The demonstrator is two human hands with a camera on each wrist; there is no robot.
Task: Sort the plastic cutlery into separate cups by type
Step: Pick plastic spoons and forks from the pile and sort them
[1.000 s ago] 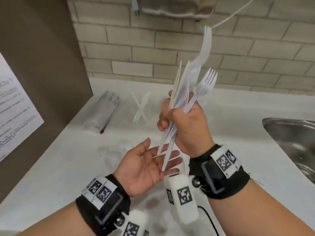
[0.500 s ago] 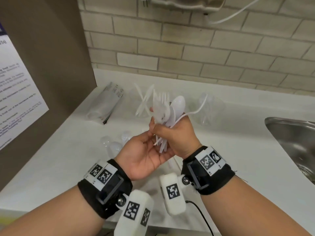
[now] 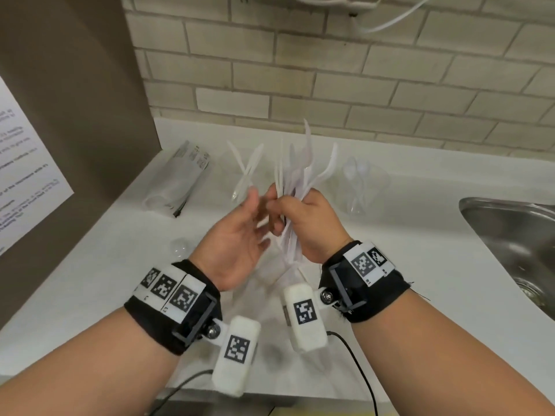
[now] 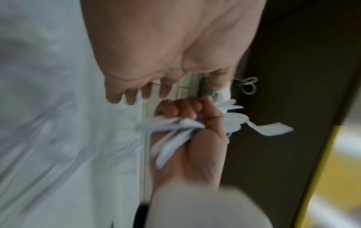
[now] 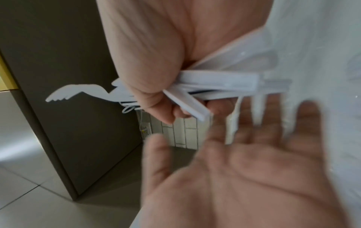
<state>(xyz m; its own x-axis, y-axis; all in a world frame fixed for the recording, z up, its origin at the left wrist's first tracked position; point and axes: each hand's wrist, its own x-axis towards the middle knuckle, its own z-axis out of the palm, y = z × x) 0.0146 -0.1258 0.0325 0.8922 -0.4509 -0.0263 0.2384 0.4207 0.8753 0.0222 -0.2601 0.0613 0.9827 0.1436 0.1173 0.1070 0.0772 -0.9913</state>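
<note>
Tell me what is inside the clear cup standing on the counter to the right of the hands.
The clear cup holds a few white plastic spoons, bowls up. Their count is unclear, because the see-through wall blurs them and their handles overlap near the bottom.

place: kitchen | cues: steel sink [image 3: 510, 232]; white countertop [image 3: 420, 235]; brick-tiled wall [image 3: 330, 76]

Left hand [image 3: 237, 235] now raised beside cutlery bundle [image 3: 295, 172], palm spread.
</note>
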